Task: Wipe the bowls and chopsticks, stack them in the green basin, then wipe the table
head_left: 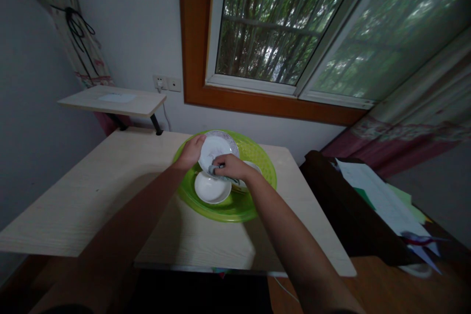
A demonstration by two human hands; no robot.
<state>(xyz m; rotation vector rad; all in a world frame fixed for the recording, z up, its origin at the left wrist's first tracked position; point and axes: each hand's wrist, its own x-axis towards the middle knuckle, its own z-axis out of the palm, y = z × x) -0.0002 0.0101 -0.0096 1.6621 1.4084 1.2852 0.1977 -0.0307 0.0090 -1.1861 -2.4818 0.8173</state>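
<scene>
Left hand (191,152) grips tilted white ceramic plate (217,149) over round green plastic basin (265,167); right hand (230,167) clutches grey cloth (214,170), mostly hidden.

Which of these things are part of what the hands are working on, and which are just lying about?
In hand: left hand, tilted white dish, right hand, grey cloth, green basin, small white bowl.
Lying about: papers, wall shelf, socket.

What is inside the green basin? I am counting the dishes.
In the green basin, the left hand tilts a white plate while the right hand presses a cloth on it. A white bowl sits in front. Another dish lies mostly hidden beneath the right hand.
</scene>
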